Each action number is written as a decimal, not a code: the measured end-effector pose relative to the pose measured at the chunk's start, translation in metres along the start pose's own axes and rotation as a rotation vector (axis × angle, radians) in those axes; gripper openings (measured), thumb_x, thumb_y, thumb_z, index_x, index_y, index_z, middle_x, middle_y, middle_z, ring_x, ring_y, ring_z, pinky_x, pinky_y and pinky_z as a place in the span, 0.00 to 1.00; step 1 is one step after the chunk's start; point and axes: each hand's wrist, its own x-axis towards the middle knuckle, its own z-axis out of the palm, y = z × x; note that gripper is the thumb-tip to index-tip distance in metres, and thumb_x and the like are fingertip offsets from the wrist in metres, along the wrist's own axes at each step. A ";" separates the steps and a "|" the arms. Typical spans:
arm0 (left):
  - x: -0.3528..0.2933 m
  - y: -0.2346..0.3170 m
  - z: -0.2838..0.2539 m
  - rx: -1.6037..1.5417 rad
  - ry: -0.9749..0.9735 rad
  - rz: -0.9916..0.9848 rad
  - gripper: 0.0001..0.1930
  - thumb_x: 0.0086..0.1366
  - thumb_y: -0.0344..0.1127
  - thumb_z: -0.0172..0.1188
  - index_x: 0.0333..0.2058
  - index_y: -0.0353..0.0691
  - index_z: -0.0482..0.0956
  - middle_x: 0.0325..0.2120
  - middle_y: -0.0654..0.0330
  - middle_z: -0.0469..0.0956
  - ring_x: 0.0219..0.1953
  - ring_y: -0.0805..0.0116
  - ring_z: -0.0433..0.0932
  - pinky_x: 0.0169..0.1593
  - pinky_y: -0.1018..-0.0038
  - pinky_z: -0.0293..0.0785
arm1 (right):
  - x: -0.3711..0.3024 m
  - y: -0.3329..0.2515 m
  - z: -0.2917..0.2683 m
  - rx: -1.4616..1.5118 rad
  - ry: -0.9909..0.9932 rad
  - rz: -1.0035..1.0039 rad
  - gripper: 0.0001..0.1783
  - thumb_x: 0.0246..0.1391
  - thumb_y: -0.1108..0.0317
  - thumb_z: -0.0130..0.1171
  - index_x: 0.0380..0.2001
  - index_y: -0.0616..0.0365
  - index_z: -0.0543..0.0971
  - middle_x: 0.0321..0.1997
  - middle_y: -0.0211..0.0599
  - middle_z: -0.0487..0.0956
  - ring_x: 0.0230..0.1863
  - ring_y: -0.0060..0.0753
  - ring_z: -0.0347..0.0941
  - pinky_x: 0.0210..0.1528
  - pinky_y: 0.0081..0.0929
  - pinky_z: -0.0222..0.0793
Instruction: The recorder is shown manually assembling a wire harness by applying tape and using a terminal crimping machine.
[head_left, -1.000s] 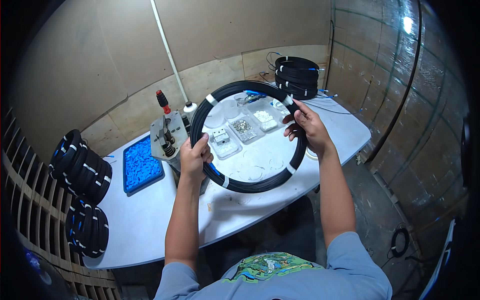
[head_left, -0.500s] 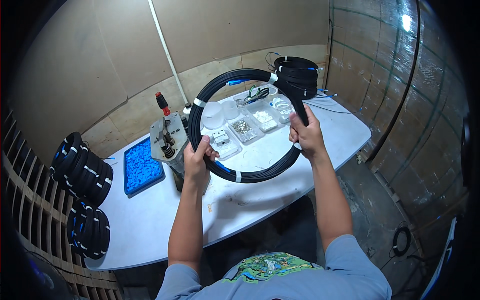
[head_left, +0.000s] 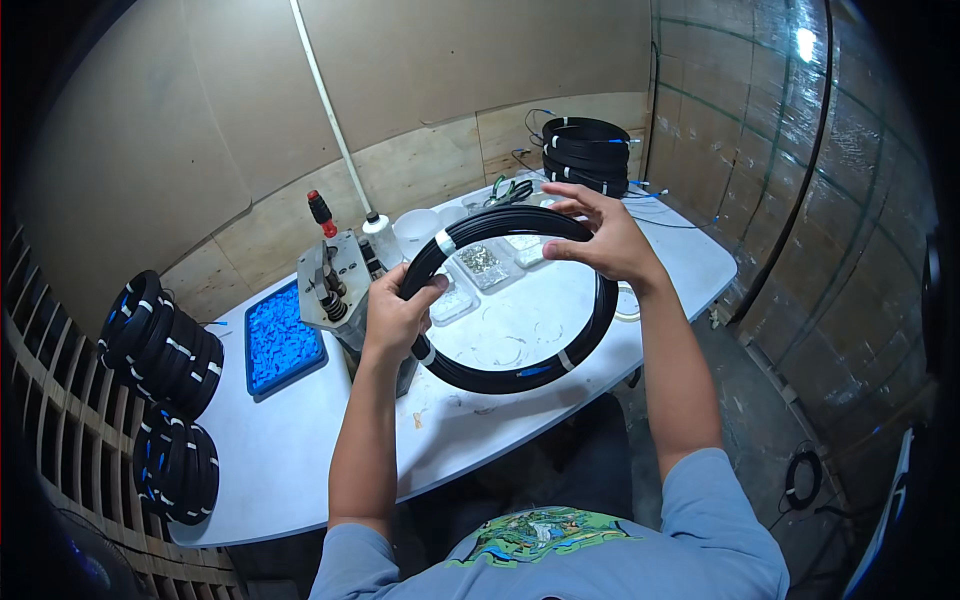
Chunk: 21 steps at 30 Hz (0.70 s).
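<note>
A coil of black cable (head_left: 590,335) with white ties and a blue connector (head_left: 533,371) is held tilted above the table. My left hand (head_left: 398,312) grips its left side, thumb on top. At the upper right, my right hand (head_left: 605,235) is open around the coil, thumb by the inner edge and fingers stretched out above it. Whether its palm bears on the cable is hidden. Behind the coil are clear trays of small metal parts (head_left: 482,264) and white pieces (head_left: 527,250), partly covered by it.
A bench press (head_left: 335,280) with a red-handled tool (head_left: 321,212) stands left of the coil. Beside it lies a blue tray (head_left: 287,392) of small blue pieces. More black coils are stacked at the left (head_left: 165,345) and back right (head_left: 585,155). Wrapped cartons (head_left: 760,170) line the right.
The coil has turned in my hands, tilted flatter and come lower. My right hand has let go of its right side and moved to the upper right, fingers spreading.
</note>
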 end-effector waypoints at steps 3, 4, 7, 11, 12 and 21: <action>-0.001 -0.004 0.003 -0.152 0.031 -0.021 0.09 0.60 0.34 0.69 0.32 0.38 0.78 0.15 0.70 0.69 0.12 0.82 0.64 0.16 0.81 0.57 | -0.016 0.029 -0.002 0.056 0.137 0.024 0.45 0.49 0.50 0.74 0.68 0.49 0.66 0.51 0.44 0.81 0.56 0.37 0.76 0.62 0.31 0.68; -0.002 -0.008 -0.001 -0.181 0.073 -0.040 0.10 0.63 0.37 0.67 0.31 0.40 0.75 0.14 0.70 0.66 0.12 0.81 0.62 0.16 0.80 0.57 | -0.023 0.036 0.007 0.207 0.159 0.080 0.42 0.55 0.48 0.69 0.67 0.51 0.64 0.48 0.44 0.81 0.50 0.35 0.79 0.56 0.30 0.72; -0.002 -0.017 0.001 -0.283 0.142 -0.084 0.14 0.66 0.42 0.63 0.27 0.45 0.69 0.14 0.70 0.63 0.11 0.80 0.60 0.16 0.79 0.57 | -0.046 0.057 0.034 0.528 0.294 0.204 0.37 0.61 0.45 0.62 0.64 0.54 0.65 0.38 0.36 0.80 0.38 0.28 0.79 0.39 0.27 0.77; -0.003 -0.030 0.004 -0.397 0.182 -0.158 0.18 0.69 0.47 0.60 0.25 0.48 0.65 0.14 0.71 0.60 0.11 0.80 0.58 0.16 0.78 0.56 | -0.052 0.066 0.055 0.628 0.430 0.274 0.28 0.63 0.46 0.59 0.53 0.57 0.69 0.22 0.23 0.68 0.17 0.14 0.65 0.18 0.18 0.65; -0.004 -0.031 0.005 -0.409 0.193 -0.180 0.18 0.69 0.48 0.60 0.25 0.48 0.65 0.14 0.71 0.60 0.11 0.80 0.58 0.17 0.78 0.57 | -0.051 0.065 0.054 0.598 0.434 0.282 0.28 0.63 0.45 0.59 0.52 0.57 0.70 0.21 0.21 0.66 0.15 0.13 0.61 0.16 0.19 0.62; -0.005 -0.033 -0.008 -0.178 0.091 -0.044 0.18 0.65 0.50 0.64 0.35 0.41 0.74 0.25 0.63 0.75 0.28 0.73 0.76 0.35 0.74 0.73 | -0.034 0.046 0.027 0.508 0.299 0.236 0.26 0.63 0.46 0.57 0.52 0.54 0.69 0.19 0.22 0.63 0.13 0.12 0.56 0.15 0.17 0.59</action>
